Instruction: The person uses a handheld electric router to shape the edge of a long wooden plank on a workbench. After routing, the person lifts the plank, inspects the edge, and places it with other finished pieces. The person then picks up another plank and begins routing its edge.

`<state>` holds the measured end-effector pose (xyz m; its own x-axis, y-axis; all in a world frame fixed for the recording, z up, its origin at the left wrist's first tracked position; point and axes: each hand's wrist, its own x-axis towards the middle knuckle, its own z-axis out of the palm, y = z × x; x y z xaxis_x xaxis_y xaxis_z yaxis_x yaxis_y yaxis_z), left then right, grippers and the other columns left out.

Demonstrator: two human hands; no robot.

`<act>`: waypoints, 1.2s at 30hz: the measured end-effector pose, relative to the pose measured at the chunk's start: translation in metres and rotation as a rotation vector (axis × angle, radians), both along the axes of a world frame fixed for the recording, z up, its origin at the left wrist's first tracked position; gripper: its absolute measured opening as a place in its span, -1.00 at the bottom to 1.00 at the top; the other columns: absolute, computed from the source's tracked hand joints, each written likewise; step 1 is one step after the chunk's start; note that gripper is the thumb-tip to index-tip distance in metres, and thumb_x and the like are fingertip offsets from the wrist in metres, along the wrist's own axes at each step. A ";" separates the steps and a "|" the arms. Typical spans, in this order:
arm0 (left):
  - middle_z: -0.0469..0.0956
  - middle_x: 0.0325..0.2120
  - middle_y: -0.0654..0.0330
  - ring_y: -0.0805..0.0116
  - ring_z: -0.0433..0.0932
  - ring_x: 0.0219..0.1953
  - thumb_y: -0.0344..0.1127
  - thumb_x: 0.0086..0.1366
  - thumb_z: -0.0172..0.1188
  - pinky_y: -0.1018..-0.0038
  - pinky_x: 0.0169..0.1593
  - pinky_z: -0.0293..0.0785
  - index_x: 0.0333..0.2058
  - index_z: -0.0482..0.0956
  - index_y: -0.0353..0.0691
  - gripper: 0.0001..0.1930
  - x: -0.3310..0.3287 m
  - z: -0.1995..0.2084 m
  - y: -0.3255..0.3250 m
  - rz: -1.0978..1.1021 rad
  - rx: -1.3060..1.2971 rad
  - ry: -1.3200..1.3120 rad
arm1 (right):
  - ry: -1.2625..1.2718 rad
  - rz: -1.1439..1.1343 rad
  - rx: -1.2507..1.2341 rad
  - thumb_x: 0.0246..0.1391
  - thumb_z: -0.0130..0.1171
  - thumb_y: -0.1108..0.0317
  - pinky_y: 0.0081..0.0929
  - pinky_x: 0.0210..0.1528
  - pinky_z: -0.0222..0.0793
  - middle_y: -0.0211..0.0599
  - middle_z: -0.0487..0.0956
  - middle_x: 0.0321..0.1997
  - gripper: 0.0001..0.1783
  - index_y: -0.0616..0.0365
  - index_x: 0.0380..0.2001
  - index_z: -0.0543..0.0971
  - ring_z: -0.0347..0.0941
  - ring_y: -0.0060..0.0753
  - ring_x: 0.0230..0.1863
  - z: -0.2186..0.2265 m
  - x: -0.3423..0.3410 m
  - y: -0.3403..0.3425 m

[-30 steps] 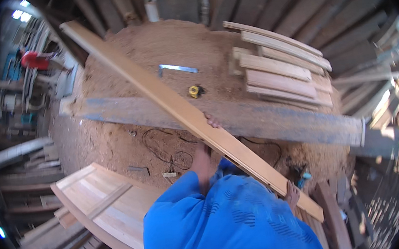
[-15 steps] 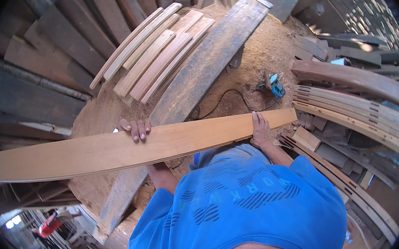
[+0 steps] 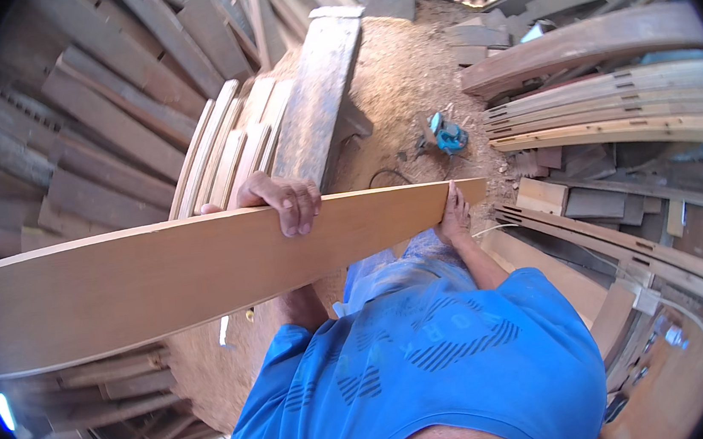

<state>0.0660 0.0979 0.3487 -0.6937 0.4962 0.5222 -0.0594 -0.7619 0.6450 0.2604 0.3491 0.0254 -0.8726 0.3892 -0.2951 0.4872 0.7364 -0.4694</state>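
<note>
Currently, board: long pale plank (image 3: 160, 274) held level across the person's front, where a second ago it ran diagonally away.
Meaning: likely being carried or turned.
Left hand (image 3: 281, 199): grip clamped over the plank's top edge, mid-length.
Right hand (image 3: 454, 217): grip closed on its right end.
Floor: blue power tool (image 3: 445, 134) on sawdust.

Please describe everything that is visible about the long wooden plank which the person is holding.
The long wooden plank is light brown, smooth and flat, with clean edges. It lies almost level across the view, its broad face toward the camera, looking wider at the left. The left hand grips its upper edge with the fingers curled over the face. The right hand holds it near the right end. Nothing else touches it; it is carried above the sawdust floor.
</note>
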 end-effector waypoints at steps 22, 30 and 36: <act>0.56 -0.16 0.05 0.26 0.59 -0.11 -0.30 0.09 0.43 0.31 -0.04 0.58 -0.02 0.49 -0.34 -0.49 -0.049 0.085 0.245 0.140 -0.539 0.705 | 0.976 -0.124 -0.057 -0.19 0.42 -0.31 0.03 0.50 -0.09 0.20 -0.03 0.50 0.41 0.26 0.47 -0.13 -0.11 0.16 0.53 0.322 -0.091 0.080; 0.58 -0.12 -0.25 0.01 0.68 -0.13 -0.13 0.15 0.39 0.16 -0.02 0.64 0.25 0.15 -0.54 -0.14 -0.040 0.136 0.242 -0.029 -0.714 0.959 | 1.014 -0.410 -0.407 -0.18 0.36 0.11 -0.02 0.46 0.06 0.10 0.12 0.41 0.19 0.12 0.47 -0.05 0.07 0.03 0.46 0.312 -0.099 0.078; 0.59 -0.10 -0.26 -0.03 0.67 -0.08 -0.11 0.18 0.37 0.22 0.01 0.62 0.35 0.07 -0.46 -0.07 -0.033 0.111 0.246 -0.277 -0.630 1.039 | 0.974 -0.427 -0.385 -0.22 0.44 0.20 -0.14 0.40 0.19 -0.08 0.30 0.29 0.10 0.15 0.39 0.12 0.23 -0.18 0.35 0.302 -0.069 0.110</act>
